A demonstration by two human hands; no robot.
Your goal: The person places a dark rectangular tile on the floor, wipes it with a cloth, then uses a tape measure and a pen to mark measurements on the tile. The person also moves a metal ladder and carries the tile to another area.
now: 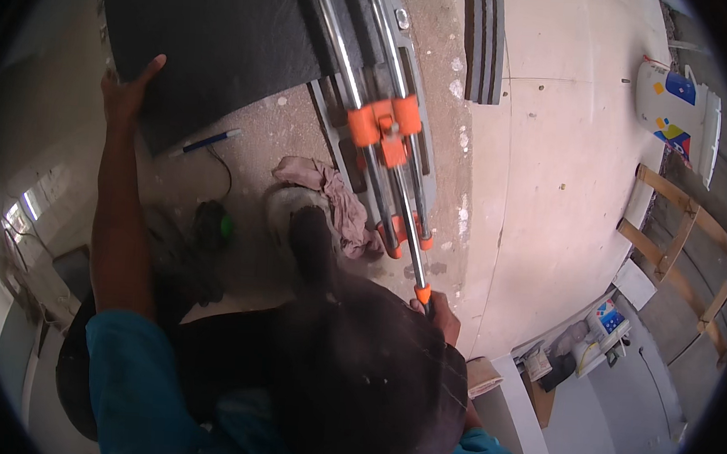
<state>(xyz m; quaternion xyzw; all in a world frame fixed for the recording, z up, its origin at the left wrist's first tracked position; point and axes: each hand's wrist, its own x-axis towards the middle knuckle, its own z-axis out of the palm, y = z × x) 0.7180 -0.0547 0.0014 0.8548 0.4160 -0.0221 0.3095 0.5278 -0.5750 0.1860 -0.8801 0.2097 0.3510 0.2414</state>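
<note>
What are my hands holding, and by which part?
The right hand holds the tile cutter by its black handle. The left hand is on the left edge of the dark tile; grip unclear.

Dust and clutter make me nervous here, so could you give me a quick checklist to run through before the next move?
1. Left hand steadying the dark grey rectangular tile: ok, at its left edge, thumb on top.
2. Right hand on the silver metal lever with an orange collar: ok, closed around its lower end.
3. Tile's far edge seated on the long steel cutter with orange fittings: cannot tell, out of frame.
4. Crumpled pinkish cloth well away from the cutter: not ok, right beside its near end.
5. Slim blue-and-white pen off the tile: cannot tell whether it touches the near edge.
</note>
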